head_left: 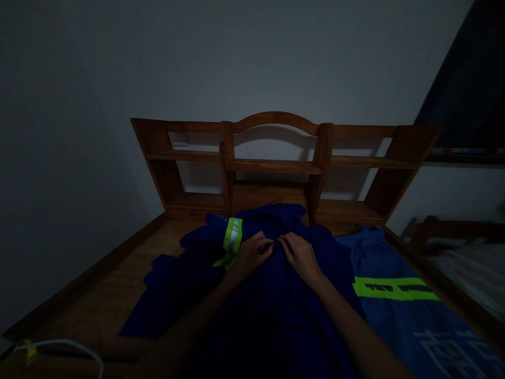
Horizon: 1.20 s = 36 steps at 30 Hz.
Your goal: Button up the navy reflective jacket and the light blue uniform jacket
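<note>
A dark blue work jacket (315, 258) with a yellow-green and silver reflective band (233, 235) on its sleeve lies spread out before me. Both hands meet near its collar, at the front. My left hand (253, 249) pinches the jacket's cloth between thumb and fingers. Just to its right, my right hand (300, 254) is closed on the cloth too, fingertips pointing at the left ones. Whether a button or other small fastener sits between the fingertips cannot be made out in the dim light.
A lighter blue garment (379, 258) with a yellow-green band and white lettering lies at the right. Behind stands a wooden shelf unit (276, 166) against the wall. A white cable (67, 342) curves at the lower left over the wooden surface (114, 284).
</note>
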Each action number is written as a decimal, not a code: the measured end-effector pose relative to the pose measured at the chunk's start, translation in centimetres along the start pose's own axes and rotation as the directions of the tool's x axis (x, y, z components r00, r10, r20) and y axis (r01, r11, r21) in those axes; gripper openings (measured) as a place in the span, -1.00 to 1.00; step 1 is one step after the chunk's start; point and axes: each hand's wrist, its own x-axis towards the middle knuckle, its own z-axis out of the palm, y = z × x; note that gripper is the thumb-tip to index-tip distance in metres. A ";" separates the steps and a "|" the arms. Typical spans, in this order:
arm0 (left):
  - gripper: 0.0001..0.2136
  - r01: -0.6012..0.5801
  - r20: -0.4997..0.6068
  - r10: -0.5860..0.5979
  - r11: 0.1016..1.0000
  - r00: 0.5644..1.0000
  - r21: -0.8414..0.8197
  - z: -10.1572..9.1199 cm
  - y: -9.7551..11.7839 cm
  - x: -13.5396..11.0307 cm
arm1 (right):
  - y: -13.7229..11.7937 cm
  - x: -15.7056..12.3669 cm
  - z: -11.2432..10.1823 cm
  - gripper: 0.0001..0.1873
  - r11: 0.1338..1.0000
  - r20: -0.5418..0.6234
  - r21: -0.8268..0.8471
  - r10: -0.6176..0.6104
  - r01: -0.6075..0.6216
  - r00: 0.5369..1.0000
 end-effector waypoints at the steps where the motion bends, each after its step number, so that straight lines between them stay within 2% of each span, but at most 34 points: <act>1: -0.84 -0.003 0.007 0.003 1.000 1.000 -0.010 0.0 -0.1 0.0 | 0.0 0.0 0.0 -0.74 1.000 0.007 -0.016 0.000 0.000 1.000; 12: -0.73 -0.020 0.016 0.020 1.000 1.000 0.023 -0.1 0.2 0.0 | 0.0 -0.1 0.3 -0.79 0.995 0.046 -0.070 -0.068 0.071 0.997; 21: -0.80 -0.003 -0.028 0.004 0.999 1.000 0.045 0.2 0.1 -0.1 | -0.3 0.1 -0.1 -0.80 0.996 0.053 -0.059 -0.062 0.065 0.997; 29: -0.82 0.033 -0.072 -0.031 0.999 0.997 0.034 -0.3 0.6 0.1 | -0.9 0.0 -0.4 -0.79 0.997 0.089 -0.004 -0.074 0.075 0.993; 36: -0.86 0.037 -0.106 -0.035 0.999 0.994 0.016 -0.3 0.6 0.2 | -0.6 -0.1 0.0 -0.78 0.997 0.077 0.013 -0.075 0.074 0.994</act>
